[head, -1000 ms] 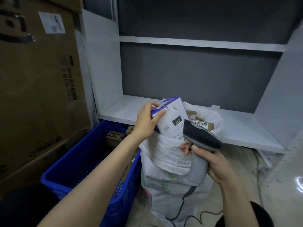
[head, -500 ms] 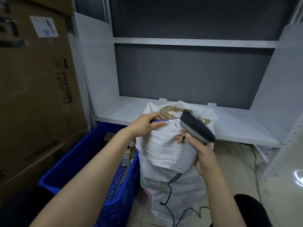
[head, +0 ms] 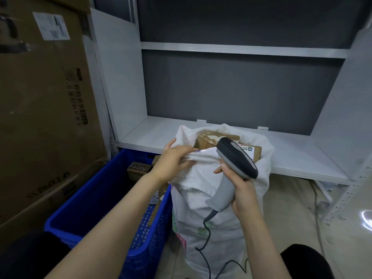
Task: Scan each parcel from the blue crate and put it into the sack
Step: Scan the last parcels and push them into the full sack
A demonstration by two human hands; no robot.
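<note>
Left hand (head: 173, 164) rests on the near rim of the sack (head: 219, 198), fingers curled over the fabric and a sliver of purple-edged parcel (head: 199, 151) at the mouth; whether it grips parcel or cloth, cannot tell. Right hand (head: 241, 192) is closed round the scanner (head: 235, 160) handle. Remaining parcels (head: 140, 168) lie in the blue crate (head: 96, 198), down-left of the sack: left hand is nearer, judged next reach.

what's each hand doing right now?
Left hand: closed on the sack rim, pushing a parcel in.
Right hand: closed around the scanner handle.
</note>
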